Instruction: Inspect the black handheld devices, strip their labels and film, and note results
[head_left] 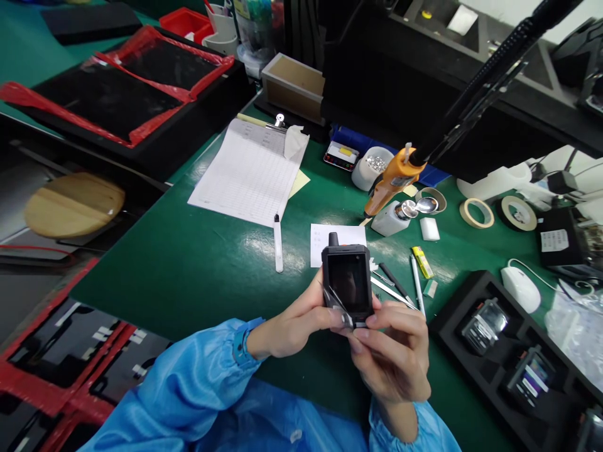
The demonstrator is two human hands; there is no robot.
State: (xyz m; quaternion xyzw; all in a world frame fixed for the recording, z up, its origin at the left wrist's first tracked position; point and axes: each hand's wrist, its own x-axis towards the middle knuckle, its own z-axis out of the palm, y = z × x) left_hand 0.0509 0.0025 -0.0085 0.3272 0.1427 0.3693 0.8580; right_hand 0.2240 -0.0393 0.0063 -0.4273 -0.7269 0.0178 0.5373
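A small black handheld device point(349, 282) with a stubby antenna and a dark square screen is held upright, screen facing me. My left hand point(294, 323) is closed around its left side, thumb across the lower left corner. The fingers of my right hand point(398, 351) pinch its lower right edge. A clear film point(340, 307) lies slantwise over the screen's lower left corner, near my left thumb. Behind the device is a white slip of paper point(325, 242). Just to its right lie tweezers point(391, 290) and a white pen point(417, 282).
On the right, a black foam tray point(464, 298) holds several similar devices. An orange electric screwdriver point(393, 179) hangs above a white dispenser bottle point(390, 220). A clipboard with papers point(249, 169) and a white-handled knife point(277, 245) lie on the green table point(211, 270). A mouse point(521, 289) sits right.
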